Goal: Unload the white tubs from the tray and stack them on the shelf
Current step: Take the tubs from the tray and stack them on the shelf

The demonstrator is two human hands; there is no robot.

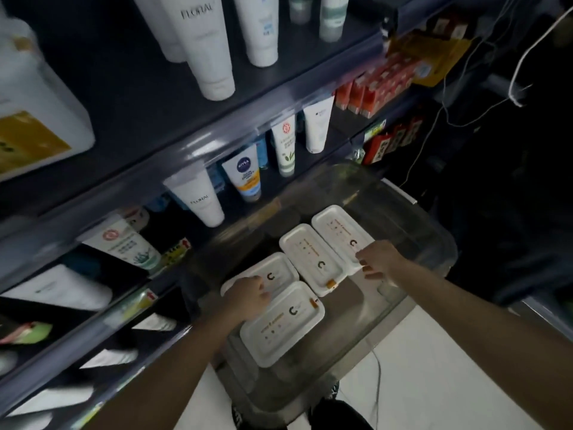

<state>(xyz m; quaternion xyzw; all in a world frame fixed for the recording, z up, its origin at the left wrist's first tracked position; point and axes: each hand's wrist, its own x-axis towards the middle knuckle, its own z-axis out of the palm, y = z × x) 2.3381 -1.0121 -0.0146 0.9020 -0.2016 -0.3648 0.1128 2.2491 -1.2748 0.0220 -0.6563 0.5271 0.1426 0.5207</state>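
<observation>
Four flat white tubs with lids lie in a clear plastic tray (400, 212) below me. My left hand (248, 297) lies over the near corner of the back-left tub (276, 268), fingers curled at its edge beside the front tub (282, 327). My right hand (376, 260) pinches the near end of the right-most tub (336, 229), next to the middle tub (310, 259). The dark shelf (217, 141) rises to the left of the tray.
Dark shelves on the left carry white cosmetic tubes (207, 45), a Nivea tube (245, 178) and large white jugs (34, 97). Red boxes (381, 85) stand further right. Cables (521, 57) hang at the upper right. White floor (434, 367) shows beneath the tray.
</observation>
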